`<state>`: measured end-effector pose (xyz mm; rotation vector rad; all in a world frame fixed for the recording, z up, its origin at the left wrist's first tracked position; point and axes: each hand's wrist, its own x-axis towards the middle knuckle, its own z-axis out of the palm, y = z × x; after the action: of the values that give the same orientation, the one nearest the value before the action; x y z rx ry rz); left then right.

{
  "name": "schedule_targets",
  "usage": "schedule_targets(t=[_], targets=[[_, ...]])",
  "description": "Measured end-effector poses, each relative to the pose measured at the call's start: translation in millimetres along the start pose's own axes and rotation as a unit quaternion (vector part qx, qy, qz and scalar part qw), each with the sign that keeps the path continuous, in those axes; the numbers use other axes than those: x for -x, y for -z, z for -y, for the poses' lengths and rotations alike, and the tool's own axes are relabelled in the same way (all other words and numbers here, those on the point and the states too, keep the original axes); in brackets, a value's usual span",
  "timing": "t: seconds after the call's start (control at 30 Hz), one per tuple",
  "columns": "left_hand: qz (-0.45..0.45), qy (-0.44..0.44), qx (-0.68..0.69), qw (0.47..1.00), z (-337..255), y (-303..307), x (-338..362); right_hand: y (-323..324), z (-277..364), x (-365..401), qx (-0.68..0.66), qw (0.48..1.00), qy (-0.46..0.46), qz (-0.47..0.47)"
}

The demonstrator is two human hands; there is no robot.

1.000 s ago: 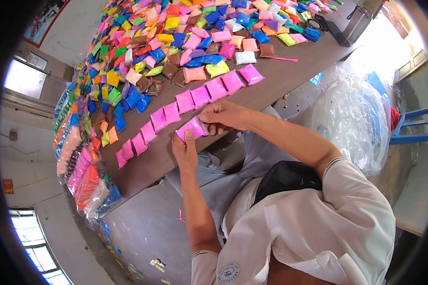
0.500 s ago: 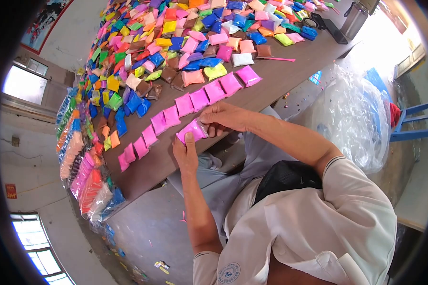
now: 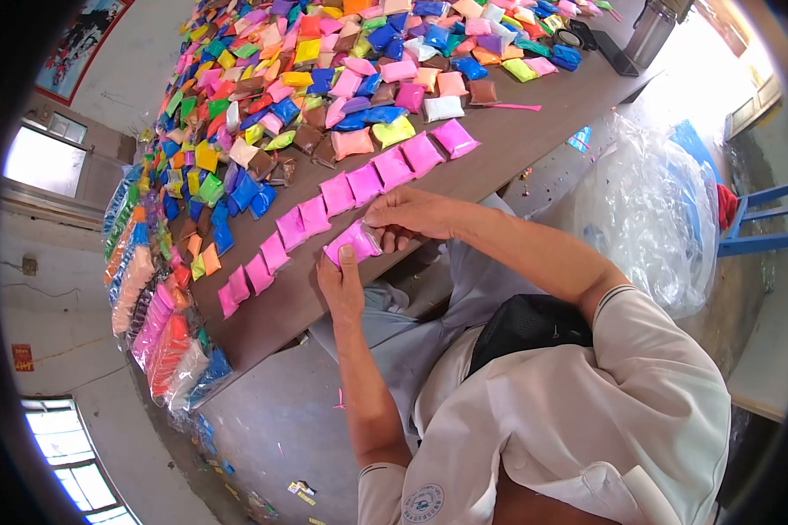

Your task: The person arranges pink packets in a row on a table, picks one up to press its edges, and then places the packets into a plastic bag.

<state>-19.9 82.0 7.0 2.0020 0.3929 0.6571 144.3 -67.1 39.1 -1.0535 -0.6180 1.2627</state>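
A pink packet [image 3: 355, 244] in clear wrapping is held between my two hands near the table's front edge. My left hand [image 3: 341, 278] grips its near end, thumb lying on top. At the packet's other end, the fingers of my right hand [image 3: 403, 215] pinch the clear wrapper edge. Just beyond my hands runs a slanting row of several pink packets [image 3: 365, 183] on the brown table [image 3: 324, 280]. What my left fingers do under the packet is hidden.
A large heap of many-coloured packets [image 3: 306, 79] covers the table's far side. Bundled bags of packets [image 3: 158, 319] hang at its left end. A metal flask [image 3: 652, 33] stands at the far right. Clear plastic bags [image 3: 648, 219] and a blue stool [image 3: 757, 223] are to the right.
The view has shifted very slightly. Both hands keep the same hold on the pink packet, and the row of packets stays as it was.
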Motion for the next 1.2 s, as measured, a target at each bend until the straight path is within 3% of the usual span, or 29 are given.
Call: schedule_targets(t=[0.4, 0.47, 0.57, 0.8, 1.2], targets=[[0.003, -0.024, -0.049, 0.999, -7, 1, 0, -6, 4, 7, 0.08, 0.996, 0.012, -0.026], [-0.011, -0.063, -0.065, 0.996, -6, 0, -2, -5, 5, 8, 0.111, 0.994, -0.001, -0.011], [0.01, -0.015, -0.075, 0.997, -10, 2, 0, -2, 10, 13, 0.122, 0.991, -0.041, 0.026], [0.007, -0.021, -0.09, 0.996, -9, 1, 0, 0, 10, 12, 0.155, 0.984, -0.059, 0.058], [-0.013, -0.056, -0.105, 0.993, -18, -3, -1, -11, 6, 16, 0.181, 0.983, -0.007, -0.03]])
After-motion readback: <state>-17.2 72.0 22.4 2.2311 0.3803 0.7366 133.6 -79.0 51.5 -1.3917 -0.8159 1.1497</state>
